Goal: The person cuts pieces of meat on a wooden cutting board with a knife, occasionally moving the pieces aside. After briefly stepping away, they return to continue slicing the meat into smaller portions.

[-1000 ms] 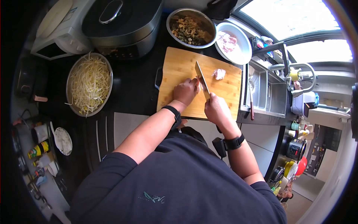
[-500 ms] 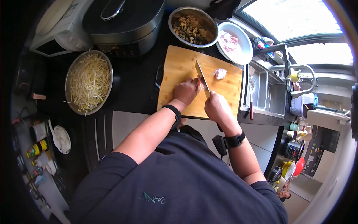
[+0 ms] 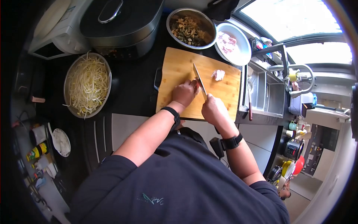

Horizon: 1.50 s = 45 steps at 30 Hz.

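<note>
A wooden cutting board (image 3: 177, 61) lies on the dark counter in front of me. My right hand (image 3: 216, 110) is closed around the handle of a kitchen knife (image 3: 198, 77), its blade slanting up and left over the board. My left hand (image 3: 184, 95) has its fingers curled against the near-left side of the blade, pressing on a small piece of pinkish meat (image 3: 198, 89). Most of that piece is hidden by the fingers and knife. To the right of the blade, a pale pink chunk of meat (image 3: 218, 75) sits alone on the board.
Behind the board stand a metal bowl (image 3: 172, 35) of chopped brownish-green food and a white bowl (image 3: 243, 53) holding raw meat. A bowl of bean sprouts (image 3: 88, 86) is at left, near a dark cooker (image 3: 123, 26). The sink (image 3: 275, 98) lies right, a red-handled utensil (image 3: 250, 110) at its edge.
The whole view has shifted slightly down and left. Both hands and the knife stay almost in place on the board, and reddish meat shows more clearly at my left fingertips.
</note>
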Tool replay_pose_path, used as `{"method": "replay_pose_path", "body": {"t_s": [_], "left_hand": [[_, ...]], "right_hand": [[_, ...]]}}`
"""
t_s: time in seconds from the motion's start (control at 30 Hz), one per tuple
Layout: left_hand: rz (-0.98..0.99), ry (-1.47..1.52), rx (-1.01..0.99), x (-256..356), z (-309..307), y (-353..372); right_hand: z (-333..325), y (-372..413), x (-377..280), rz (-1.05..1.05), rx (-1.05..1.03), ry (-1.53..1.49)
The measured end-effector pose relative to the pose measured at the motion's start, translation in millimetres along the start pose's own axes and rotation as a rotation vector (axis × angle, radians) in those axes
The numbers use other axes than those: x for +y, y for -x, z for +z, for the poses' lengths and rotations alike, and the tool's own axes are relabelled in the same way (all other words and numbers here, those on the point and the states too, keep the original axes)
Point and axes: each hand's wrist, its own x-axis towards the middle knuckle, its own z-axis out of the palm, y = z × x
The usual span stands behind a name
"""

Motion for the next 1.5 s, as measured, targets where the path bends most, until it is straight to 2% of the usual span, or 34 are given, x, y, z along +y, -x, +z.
{"method": "replay_pose_path", "body": {"t_s": [0.2, 0.33, 0.43, 0.57, 0.67, 0.77, 0.87, 1.03, 1.17, 1.37, 1.5], "left_hand": [[0.009, 0.044, 0.013, 0, 1, 2], [0.040, 0.072, 0.061, 1, 1, 0], [0.025, 0.061, 0.058, 0, 1, 0], [0.027, 0.046, 0.066, 0, 4, 1], [0.023, 0.042, 0.046, 4, -4, -1], [0.029, 0.062, 0.058, 2, -3, -1], [0.035, 0.073, 0.078, 1, 0, -1], [0.051, 0.078, 0.096, 0, -2, 1], [0.029, 0.086, 0.023, -1, -3, 3], [0.041, 0.084, 0.021, 0, -6, 1], [0.041, 0.098, 0.011, 2, -7, 4]], "right_hand": [[0, 42, 16, 0.031, -0.055, 0.018], [15, 12, 13, 0.000, 0.039, -0.003], [11, 8, 13, -0.013, 0.031, -0.057], [-4, 40, 25, 0.052, -0.082, -0.177], [-1, 49, 32, 0.058, -0.080, -0.203], [-3, 42, 27, 0.055, -0.065, -0.174], [5, 31, 34, -0.073, 0.015, -0.074], [8, 26, 35, -0.074, 0.019, -0.067], [12, 47, 41, -0.090, 0.026, -0.061], [10, 13, 33, -0.114, 0.014, -0.066], [8, 25, 37, -0.094, -0.020, -0.044]]}}
